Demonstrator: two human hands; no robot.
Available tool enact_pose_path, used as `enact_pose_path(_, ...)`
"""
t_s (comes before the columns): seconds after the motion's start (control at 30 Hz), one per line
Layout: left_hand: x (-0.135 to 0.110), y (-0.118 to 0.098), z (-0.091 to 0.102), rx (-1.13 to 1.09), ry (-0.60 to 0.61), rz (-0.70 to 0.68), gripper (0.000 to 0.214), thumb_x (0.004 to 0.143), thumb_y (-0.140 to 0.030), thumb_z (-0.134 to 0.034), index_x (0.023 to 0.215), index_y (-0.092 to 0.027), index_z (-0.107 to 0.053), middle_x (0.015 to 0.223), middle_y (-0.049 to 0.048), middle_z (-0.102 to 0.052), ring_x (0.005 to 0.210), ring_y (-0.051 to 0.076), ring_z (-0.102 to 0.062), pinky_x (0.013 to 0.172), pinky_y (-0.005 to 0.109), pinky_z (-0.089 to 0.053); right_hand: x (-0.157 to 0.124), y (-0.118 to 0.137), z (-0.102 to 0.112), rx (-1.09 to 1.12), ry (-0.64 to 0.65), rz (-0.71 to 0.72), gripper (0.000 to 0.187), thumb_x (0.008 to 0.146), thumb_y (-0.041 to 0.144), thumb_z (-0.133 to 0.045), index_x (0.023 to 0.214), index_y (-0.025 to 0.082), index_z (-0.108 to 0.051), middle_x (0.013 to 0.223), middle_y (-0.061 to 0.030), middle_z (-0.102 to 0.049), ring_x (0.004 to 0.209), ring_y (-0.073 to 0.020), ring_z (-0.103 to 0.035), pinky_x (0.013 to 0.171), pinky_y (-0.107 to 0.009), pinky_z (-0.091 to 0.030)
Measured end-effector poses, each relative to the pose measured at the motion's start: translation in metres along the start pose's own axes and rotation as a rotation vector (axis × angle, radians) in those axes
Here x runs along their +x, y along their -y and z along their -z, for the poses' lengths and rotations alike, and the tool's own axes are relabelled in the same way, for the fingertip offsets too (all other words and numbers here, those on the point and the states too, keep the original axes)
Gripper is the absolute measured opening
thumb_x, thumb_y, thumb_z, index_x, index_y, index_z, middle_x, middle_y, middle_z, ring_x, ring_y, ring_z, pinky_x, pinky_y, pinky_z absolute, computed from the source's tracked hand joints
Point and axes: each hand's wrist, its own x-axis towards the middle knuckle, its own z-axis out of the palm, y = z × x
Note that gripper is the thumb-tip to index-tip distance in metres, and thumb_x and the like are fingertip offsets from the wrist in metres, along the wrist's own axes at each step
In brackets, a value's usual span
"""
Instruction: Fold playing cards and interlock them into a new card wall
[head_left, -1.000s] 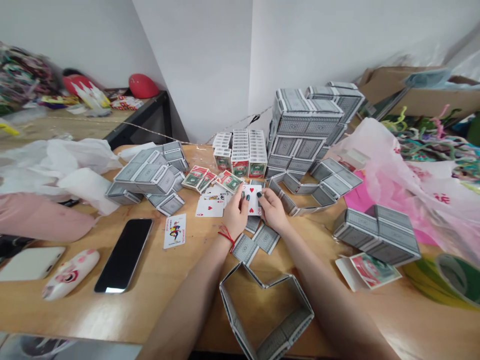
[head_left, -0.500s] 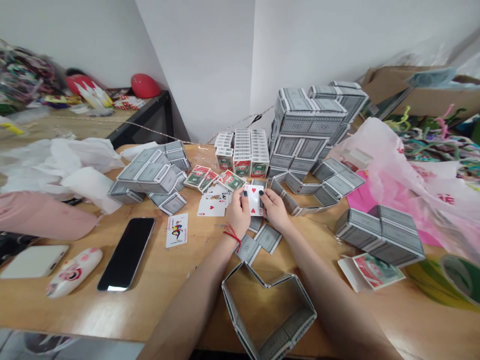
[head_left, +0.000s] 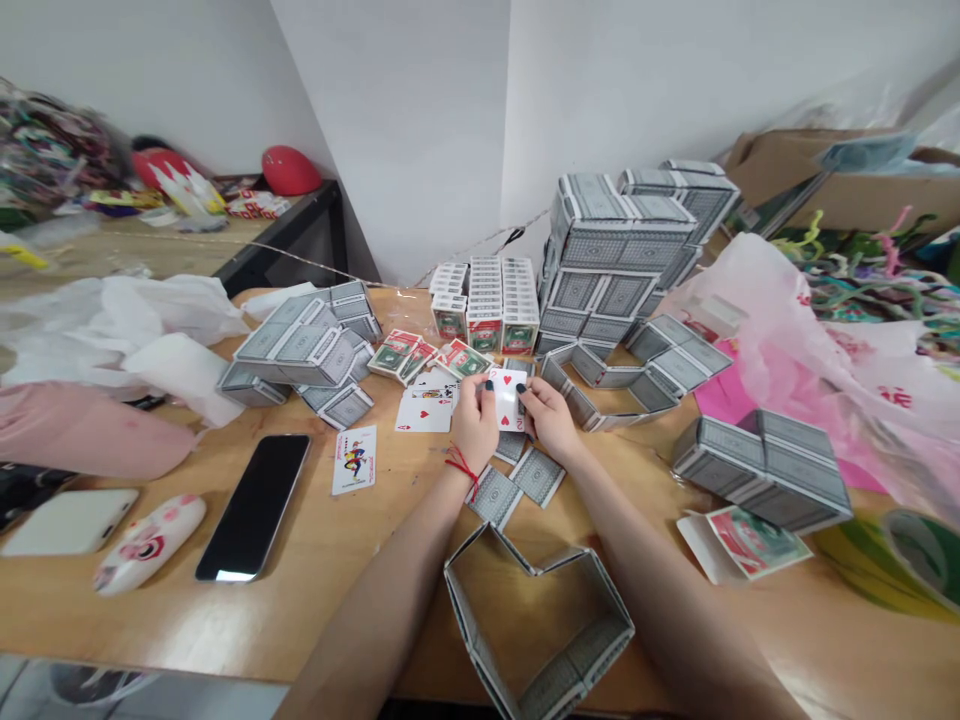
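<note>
Between both hands is a two of hearts playing card [head_left: 508, 402], face toward me. My left hand [head_left: 475, 425] pinches its left edge, thumb on the front. My right hand [head_left: 550, 415] pinches the right edge the same way. Below the hands several grey-backed cards [head_left: 496, 497] lie face down on the table. Face-up cards [head_left: 424, 410], an ace of hearts on top, lie left of my left hand. Nearest to me, between my forearms, stands a heart-shaped frame of folded cards [head_left: 480, 640]. A joker card [head_left: 354, 460] lies further left.
Card boxes [head_left: 484, 300] are stacked at the back beside a tall structure of folded cards [head_left: 607, 260]. More folded-card pieces stand left [head_left: 292, 345] and right [head_left: 761, 470]. A phone [head_left: 253, 508] and a glasses-case-like object [head_left: 150, 545] lie left; green-yellow tape [head_left: 862, 570] sits right.
Almost nothing differs. Both hands still hold the two of hearts in nearly the same place; my left hand has shifted very slightly left.
</note>
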Motion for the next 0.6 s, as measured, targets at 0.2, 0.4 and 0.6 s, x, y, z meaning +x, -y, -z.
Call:
enact_pose_path(0.2,-0.0006,0.0029,-0.0014,-0.036,-0.009,-0.010,0.021,0.086,-0.028,-0.037,0.102,-0.018,-0.047,0.087,0.0047,-0.058,0.072,0.013,-0.054,0.068,0.026,-0.042,0.0009,-0.0031,0.0018,0.007,0.014,-0.002,0.021,0.074,0.039,-0.053,0.074,0.018,-0.049,0.042,0.0098,-0.036,0.028,-0.0041,-0.029,0.028,-0.017,-0.017)
enact_pose_path(0.4,-0.0003,0.0063,-0.0030,-0.056,-0.012,0.000,0.019,0.085,-0.027,-0.038,0.100,-0.018,-0.047,0.084,0.0037,-0.057,0.068,0.012,-0.052,0.065,0.026,-0.041,0.0014,-0.0038,0.0020,0.013,0.017,-0.007,0.022,0.074,0.040,-0.054,0.074,0.018,-0.049,0.041,0.0092,-0.037,0.028,-0.0043,-0.028,0.028,-0.017,-0.017)
enact_pose_path(0.6,0.0004,0.0069,-0.0022,-0.038,-0.005,0.012,0.019,0.085,-0.026,-0.038,0.099,-0.018,-0.047,0.073,0.0011,-0.054,0.059,0.011,-0.049,0.059,0.024,-0.040,0.0005,-0.0032,0.0023,0.005,0.031,-0.008,0.021,0.074,0.039,-0.053,0.074,0.018,-0.049,0.041,0.0094,-0.036,0.028,-0.0043,-0.028,0.027,-0.017,-0.016)
